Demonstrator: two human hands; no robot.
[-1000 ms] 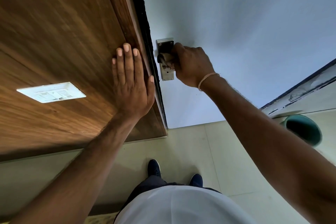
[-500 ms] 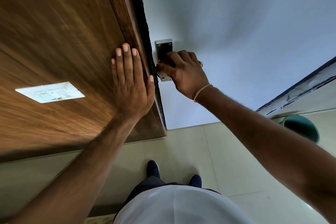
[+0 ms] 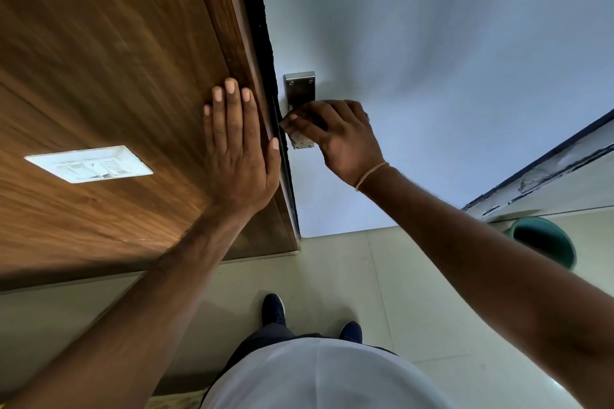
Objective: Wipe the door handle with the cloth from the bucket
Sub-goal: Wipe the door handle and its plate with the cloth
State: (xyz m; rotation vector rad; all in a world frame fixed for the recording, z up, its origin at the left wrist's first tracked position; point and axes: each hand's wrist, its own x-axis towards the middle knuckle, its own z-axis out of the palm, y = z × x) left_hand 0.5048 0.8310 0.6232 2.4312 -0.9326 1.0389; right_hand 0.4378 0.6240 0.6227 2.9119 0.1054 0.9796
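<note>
Steel door handle (image 3: 300,100) being wiped on the white door (image 3: 432,76).

The right hand (image 3: 339,136) is closing its fingers on a pale cloth (image 3: 296,135) over the lever; the left hand (image 3: 237,156) is lying flat, fingers together, on the wooden panel (image 3: 109,70), likely for balance. The green bucket (image 3: 545,242) is sitting well apart.
</note>
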